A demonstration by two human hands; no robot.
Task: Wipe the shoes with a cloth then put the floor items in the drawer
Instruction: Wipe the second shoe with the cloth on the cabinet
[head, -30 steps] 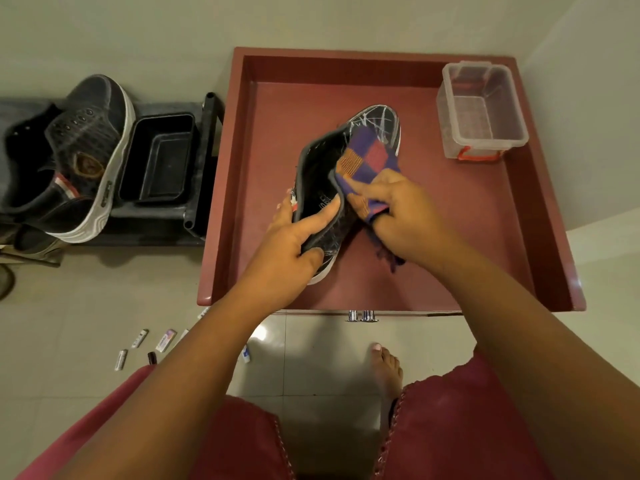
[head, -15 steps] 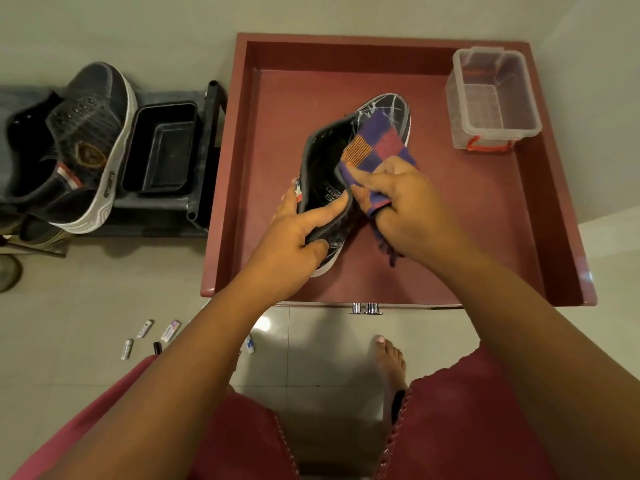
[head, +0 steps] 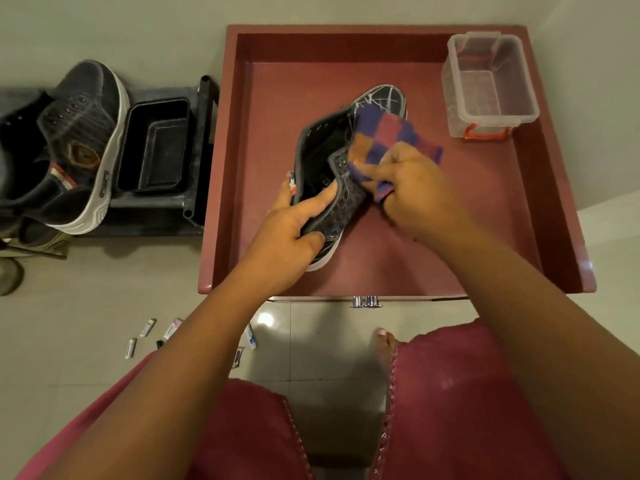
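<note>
At the bottom of the frame we see our dark red garment [head: 460, 403] over both legs, and one bare foot [head: 385, 344] on the pale tiled floor [head: 69, 341] just right of centre. At lower left on the tiles lie several small floor items [head: 147, 328], tube-like and packet-like, some partly hidden behind our left forearm; we cannot read what they are.

Above the foot, a metal drawer handle [head: 366, 301] shows under the front edge of the red tray-like top [head: 554, 216] that fills the centre and right of the frame. Over that red surface, our left hand [head: 291, 233] grips a black sneaker [head: 329, 188] at its heel, thumb inside the collar, fingers wrapped around the back. Our right hand [head: 412, 188] clutches a checked cloth [head: 388, 136] of purple, orange and red, pressing it against the sneaker's side near the opening; the sneaker's toe points toward the top of the frame.

At upper right a clear plastic box [head: 490, 84] with a red latch sits in the corner. At left centre, a second sneaker [head: 79, 143] leans on a dark rack [head: 201, 150] beside a black tub [head: 156, 147].
</note>
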